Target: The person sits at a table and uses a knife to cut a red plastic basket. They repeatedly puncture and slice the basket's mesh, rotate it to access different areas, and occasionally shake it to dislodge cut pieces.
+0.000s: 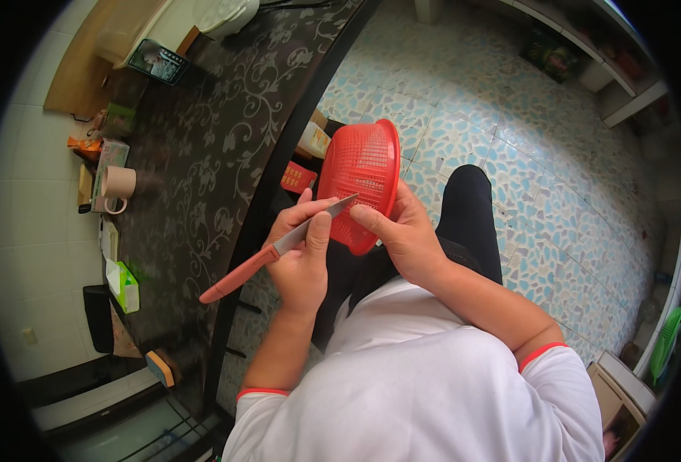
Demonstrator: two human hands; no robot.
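A knife with a pink handle (240,274) lies slantwise across my left hand (303,257), which grips it at the blade between thumb and fingers. The handle sticks out to the lower left and the blade tip points to the upper right, near my right thumb. My right hand (409,239) holds a red plastic colander (360,167), tipped on its side above my lap, its rim facing right. The thumb presses on the colander's mesh wall; the other fingers are partly hidden behind the rim. My left fingertips are close to the colander, and contact cannot be told.
At left stands a dark floral-patterned table (219,127) with a pink mug (118,182), a phone (158,62), a green-and-white packet (124,287) and a sponge (160,368). Under its edge are a red box (298,177) and a white container (315,138). Shelves line the upper right.
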